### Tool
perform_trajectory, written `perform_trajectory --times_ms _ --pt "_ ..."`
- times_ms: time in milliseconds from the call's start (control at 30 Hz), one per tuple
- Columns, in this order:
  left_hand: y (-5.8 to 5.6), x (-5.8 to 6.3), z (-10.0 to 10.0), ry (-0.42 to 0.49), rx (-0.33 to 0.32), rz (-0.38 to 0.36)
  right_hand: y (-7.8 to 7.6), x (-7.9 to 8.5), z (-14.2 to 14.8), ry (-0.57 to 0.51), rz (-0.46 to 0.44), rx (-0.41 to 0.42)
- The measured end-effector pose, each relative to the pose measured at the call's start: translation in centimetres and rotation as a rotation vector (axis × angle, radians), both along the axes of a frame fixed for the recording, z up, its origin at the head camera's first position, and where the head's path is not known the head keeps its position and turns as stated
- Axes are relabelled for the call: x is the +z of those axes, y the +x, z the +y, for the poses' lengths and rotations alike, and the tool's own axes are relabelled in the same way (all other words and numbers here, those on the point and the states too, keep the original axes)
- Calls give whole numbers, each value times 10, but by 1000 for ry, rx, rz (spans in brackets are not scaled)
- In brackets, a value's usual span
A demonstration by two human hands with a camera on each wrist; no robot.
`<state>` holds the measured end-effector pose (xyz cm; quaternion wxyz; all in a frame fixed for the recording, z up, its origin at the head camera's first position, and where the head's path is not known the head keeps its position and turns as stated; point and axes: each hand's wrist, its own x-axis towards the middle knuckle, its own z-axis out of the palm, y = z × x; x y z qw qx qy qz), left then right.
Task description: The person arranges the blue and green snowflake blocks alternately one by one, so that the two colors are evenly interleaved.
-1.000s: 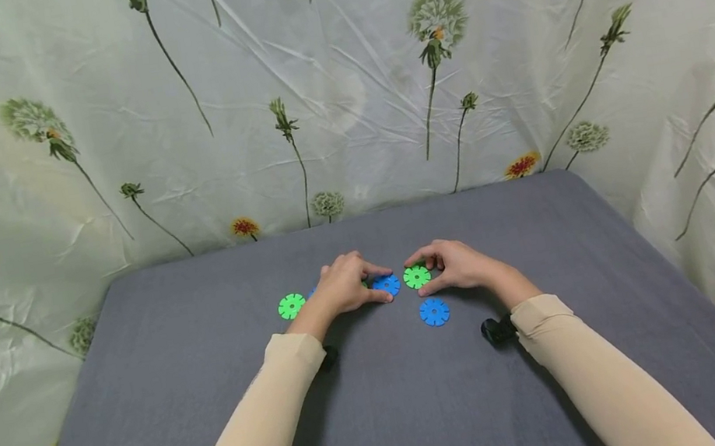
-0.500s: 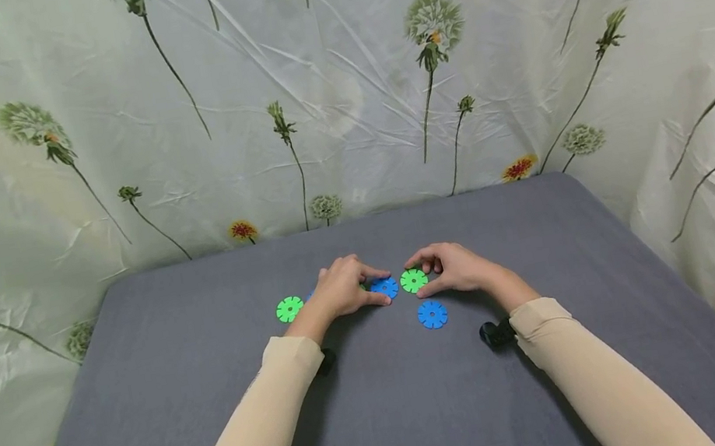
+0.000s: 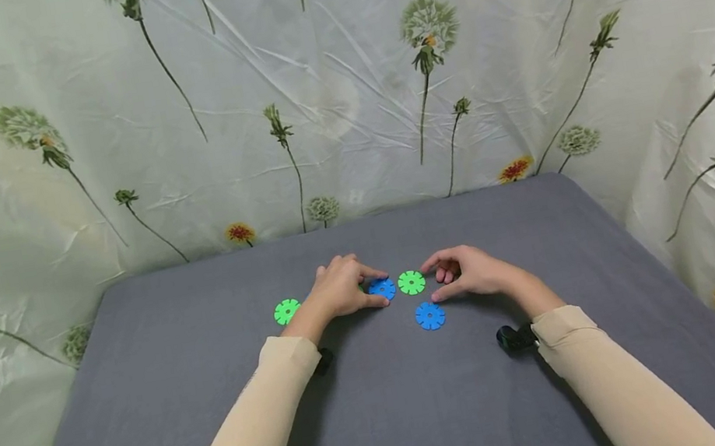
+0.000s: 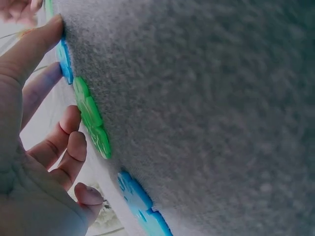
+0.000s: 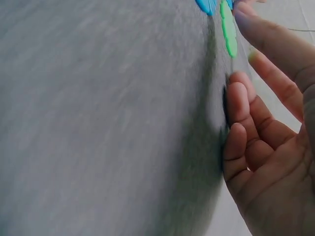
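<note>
My left hand [image 3: 339, 289] lies low over the table and pinches a blue notched plastic disc [image 3: 382, 290] between thumb and index finger. Under its palm, a green disc [image 4: 91, 118] and another blue disc [image 4: 142, 204] show in the left wrist view. Just right of the pinched disc lies a green notched disc [image 3: 412, 282], flat on the cloth. My right hand [image 3: 472, 271] is beside that green disc, thumb and index finger spread apart, holding nothing; its other fingers are loosely bent. A blue disc [image 3: 430, 316] rests nearer to me, below the green one.
One more green disc [image 3: 287, 311] lies left of my left wrist, partly covered by the forearm. Grey cloth [image 3: 432, 415] covers the table. A pale curtain with printed flowers [image 3: 344, 99] hangs behind the table's far edge and along both sides.
My right hand has let go of the green disc and drawn back to the right. The left hand stays on its blue disc. The head view has shifted slightly.
</note>
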<state>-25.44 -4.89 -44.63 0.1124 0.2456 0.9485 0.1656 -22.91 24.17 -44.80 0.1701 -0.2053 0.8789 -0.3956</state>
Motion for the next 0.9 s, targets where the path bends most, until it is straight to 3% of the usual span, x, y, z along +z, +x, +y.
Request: perform_trajectory --times_ms 400,700,900 --pt "-2 0 2 30 -12 29 32 -1 8 54 12 52" --pt "-6 2 6 24 -39 50 42 -1 2 94 79 88" --pt "-7 -1 12 50 -49 23 47 -6 -3 88 111 101"
